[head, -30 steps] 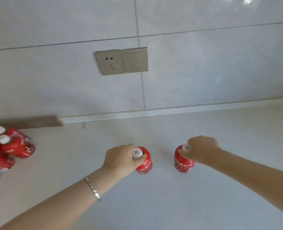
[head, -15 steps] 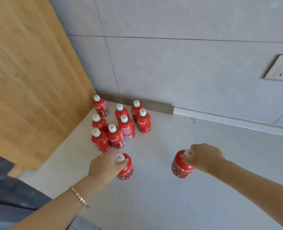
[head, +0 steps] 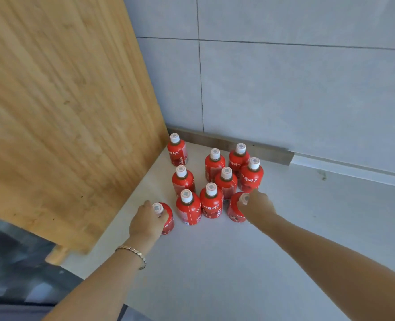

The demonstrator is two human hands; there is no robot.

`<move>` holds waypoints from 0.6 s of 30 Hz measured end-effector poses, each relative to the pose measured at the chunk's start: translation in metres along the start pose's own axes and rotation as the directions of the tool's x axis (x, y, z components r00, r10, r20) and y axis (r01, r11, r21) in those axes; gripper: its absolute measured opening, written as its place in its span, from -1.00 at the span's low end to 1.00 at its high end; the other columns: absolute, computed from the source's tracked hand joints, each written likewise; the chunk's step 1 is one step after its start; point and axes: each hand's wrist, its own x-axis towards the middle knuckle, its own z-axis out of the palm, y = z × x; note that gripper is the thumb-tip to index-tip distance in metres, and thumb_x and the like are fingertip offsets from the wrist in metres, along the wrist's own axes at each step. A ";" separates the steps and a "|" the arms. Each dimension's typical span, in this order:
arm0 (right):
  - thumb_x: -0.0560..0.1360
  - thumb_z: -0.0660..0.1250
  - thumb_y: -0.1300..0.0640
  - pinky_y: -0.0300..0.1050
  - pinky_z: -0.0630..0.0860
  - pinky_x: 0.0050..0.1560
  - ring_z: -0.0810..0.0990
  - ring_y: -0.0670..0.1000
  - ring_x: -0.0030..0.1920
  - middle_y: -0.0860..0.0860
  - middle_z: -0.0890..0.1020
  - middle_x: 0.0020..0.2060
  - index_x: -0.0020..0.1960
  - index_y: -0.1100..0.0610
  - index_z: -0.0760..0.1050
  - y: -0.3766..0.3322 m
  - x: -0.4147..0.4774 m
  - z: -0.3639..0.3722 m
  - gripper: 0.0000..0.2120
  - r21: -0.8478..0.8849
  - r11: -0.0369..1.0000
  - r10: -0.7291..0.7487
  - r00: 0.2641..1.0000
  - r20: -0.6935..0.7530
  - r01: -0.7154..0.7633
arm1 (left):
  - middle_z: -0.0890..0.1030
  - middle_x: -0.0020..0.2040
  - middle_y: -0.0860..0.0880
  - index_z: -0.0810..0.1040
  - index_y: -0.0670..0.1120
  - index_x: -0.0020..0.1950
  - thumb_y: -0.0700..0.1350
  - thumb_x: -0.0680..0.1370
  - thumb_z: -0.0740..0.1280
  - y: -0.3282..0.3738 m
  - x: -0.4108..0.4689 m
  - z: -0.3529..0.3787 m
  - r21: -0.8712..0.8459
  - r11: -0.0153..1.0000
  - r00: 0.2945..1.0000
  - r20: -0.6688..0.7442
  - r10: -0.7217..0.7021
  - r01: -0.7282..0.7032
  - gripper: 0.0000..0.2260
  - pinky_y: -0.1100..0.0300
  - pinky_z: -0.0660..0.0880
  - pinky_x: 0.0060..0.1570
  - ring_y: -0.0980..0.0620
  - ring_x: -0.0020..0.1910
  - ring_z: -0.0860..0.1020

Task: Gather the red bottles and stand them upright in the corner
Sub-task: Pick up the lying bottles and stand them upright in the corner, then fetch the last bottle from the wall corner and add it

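Ten red bottles with white caps stood on the white table in the corner where the wooden panel (head: 64, 112) met the grey tiled wall (head: 296, 89), all with their long axes vertical and caps pointing up. Eight stood free in a loose cluster: the rearmost bottle (head: 177, 150) sat just beside the panel and near the dark strip (head: 228, 144) at the foot of the wall, and the rest spread forward and to the right, several touching. The left hand (head: 146, 222) was closed on the left bottle (head: 166, 218) from above, its grip wrapped around the cap and shoulder, at the front left of the cluster, just beside a free bottle (head: 188, 208). The right hand (head: 259, 206) likewise clasped the right bottle (head: 235, 208) at the cap, at the front right, beside another standing bottle (head: 211, 201). Labels carried white characters, mostly too small to read; "JUICE" ran down the side of the rearmost bottle's label, and the caps bore small square code prints. The table's left edge (head: 113, 224) ran close beside the left hand, below the panel. To the front and right the table (head: 284, 262) lay open. A metal bracelet (head: 132, 252) circled the left wrist.
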 end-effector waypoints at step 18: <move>0.52 0.18 0.06 -0.10 0.44 0.18 0.53 0.03 0.22 -0.02 0.57 0.20 0.20 0.05 0.49 0.167 -0.037 -0.068 -0.72 -0.218 0.976 0.024 0.975 0.223 0.026 | 0.53 0.27 -0.03 0.43 -0.07 0.28 -0.02 0.57 0.19 0.171 -0.109 0.054 0.127 0.605 0.516 0.674 0.529 -0.786 -0.69 0.12 0.42 0.19 -0.05 0.24 0.50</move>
